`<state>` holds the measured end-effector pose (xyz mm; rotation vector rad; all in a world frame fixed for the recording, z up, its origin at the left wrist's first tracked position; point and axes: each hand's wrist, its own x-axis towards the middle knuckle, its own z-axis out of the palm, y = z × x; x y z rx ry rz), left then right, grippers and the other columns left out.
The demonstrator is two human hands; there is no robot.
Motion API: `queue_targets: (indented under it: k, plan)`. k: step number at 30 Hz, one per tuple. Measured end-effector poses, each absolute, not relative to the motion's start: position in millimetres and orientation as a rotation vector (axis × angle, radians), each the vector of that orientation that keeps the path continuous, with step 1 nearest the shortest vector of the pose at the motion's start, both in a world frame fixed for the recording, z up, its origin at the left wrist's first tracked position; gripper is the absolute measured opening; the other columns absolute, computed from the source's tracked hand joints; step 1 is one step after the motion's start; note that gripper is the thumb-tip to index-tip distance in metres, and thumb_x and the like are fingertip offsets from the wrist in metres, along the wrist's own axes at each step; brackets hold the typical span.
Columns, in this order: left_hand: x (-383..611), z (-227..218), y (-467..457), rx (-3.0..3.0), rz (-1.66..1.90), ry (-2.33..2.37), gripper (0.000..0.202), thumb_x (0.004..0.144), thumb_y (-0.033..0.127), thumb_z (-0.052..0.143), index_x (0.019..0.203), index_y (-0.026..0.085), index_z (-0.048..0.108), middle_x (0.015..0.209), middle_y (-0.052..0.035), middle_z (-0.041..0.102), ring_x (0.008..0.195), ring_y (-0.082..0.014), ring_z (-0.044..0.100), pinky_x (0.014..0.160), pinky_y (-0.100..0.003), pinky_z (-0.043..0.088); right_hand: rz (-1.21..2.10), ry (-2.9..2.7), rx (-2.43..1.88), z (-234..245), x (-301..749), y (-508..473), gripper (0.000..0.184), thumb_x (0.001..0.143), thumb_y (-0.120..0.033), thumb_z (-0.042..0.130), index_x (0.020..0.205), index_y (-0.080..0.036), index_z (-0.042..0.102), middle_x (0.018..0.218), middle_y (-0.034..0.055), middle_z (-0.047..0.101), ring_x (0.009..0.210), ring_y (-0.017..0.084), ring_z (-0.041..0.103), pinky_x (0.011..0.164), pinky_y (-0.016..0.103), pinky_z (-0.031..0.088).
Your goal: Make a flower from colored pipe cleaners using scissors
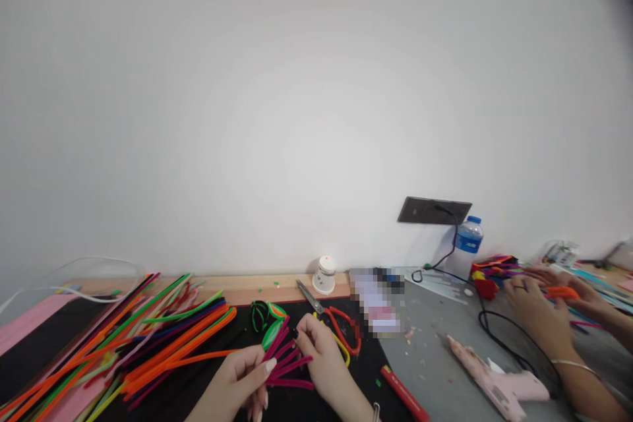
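A small fan of magenta pipe cleaners [291, 382] is gripped at its base by my left hand [242, 376], thumb pressed against the fingers. My right hand [321, 359] pinches one of the upper strands between thumb and fingertips. Just behind the hands are black and green looped pipe cleaners [260, 316], partly covered by the magenta strands. Scissors [310, 297] with red handles lie beyond my right hand on the black mat [366, 376]. A yellow curved piece [342, 349] shows partly behind that hand.
Many coloured pipe cleaners [182, 343] are heaped on the left. A white tub [324, 275] stands by the wall. To the right are a red marker-like stick [403, 392], a pink glue gun [494, 376], its black cord and a water bottle [468, 237]. A co-worker's hands [539, 310] hold something orange.
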<state>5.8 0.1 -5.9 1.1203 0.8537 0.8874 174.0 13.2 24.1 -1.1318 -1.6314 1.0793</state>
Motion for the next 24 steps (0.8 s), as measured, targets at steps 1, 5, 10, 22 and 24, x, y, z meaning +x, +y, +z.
queue_targets:
  k: [1, 5, 10, 22, 24]
  plan:
    - [6.2, -5.9, -0.1, 1.116, 0.891, 0.851, 0.041, 0.068, 0.052, 0.059, 0.052, 0.018, 0.043, 0.036, 0.0043, 0.056, 0.026, -0.006, 0.046, 0.03, -0.014, 0.027, 1.098, -1.624, -1.12, 23.5, 173.5, 12.8, 0.02, 0.084, -0.027, 0.043, 0.066, -0.018, 0.04, 0.059, -0.0044, 0.041, 0.054, 0.009, 0.039, 0.05, 0.02, 0.031]
    - [6.3, -4.6, 0.7, 1.072, 0.936, 0.85, 0.041, 0.067, 0.05, 0.062, 0.052, 0.017, 0.043, 0.037, 0.0035, 0.058, 0.027, -0.0061, 0.049, 0.03, -0.013, 0.027, 1.26, -1.496, -1.023, 20.8, 172.1, 14.5, 0.025, 0.084, -0.038, 0.043, 0.068, -0.018, 0.041, 0.056, -0.0051, 0.042, 0.047, 0.007, 0.039, 0.046, 0.019, 0.033]
    - [-1.1, -2.3, 6.8, 0.962, 1.096, 0.936, 0.038, 0.062, 0.049, 0.067, 0.054, 0.015, 0.051, 0.045, 0.0027, 0.062, 0.038, -0.0067, 0.055, 0.038, -0.013, 0.037, 1.468, -1.272, -0.935, 15.9, 171.5, 20.4, 0.038, 0.08, -0.053, 0.041, 0.081, -0.016, 0.047, 0.061, -0.001, 0.051, 0.042, 0.008, 0.046, 0.037, 0.018, 0.035]
    - [9.5, 1.9, -2.9, 1.181, 0.915, 1.048, 0.039, 0.066, 0.054, 0.059, 0.068, 0.015, 0.061, 0.06, -0.0006, 0.064, 0.052, -0.0128, 0.06, 0.047, -0.018, 0.042, 1.448, -1.267, -0.999, 15.0, 154.7, 11.1, 0.037, 0.071, -0.049, 0.058, 0.063, -0.013, 0.05, 0.042, -0.0051, 0.046, 0.03, 0.003, 0.031, 0.03, 0.016, 0.02]
    - [9.6, 3.8, -4.2, 1.331, 0.908, 1.089, 0.035, 0.073, 0.049, 0.053, 0.071, 0.015, 0.061, 0.061, -0.0012, 0.063, 0.052, -0.0136, 0.06, 0.046, -0.019, 0.041, 1.433, -1.318, -1.039, 18.7, 156.0, 10.4, 0.036, 0.07, -0.048, 0.059, 0.064, -0.013, 0.05, 0.041, -0.0064, 0.044, 0.031, 0.003, 0.03, 0.031, 0.016, 0.02]
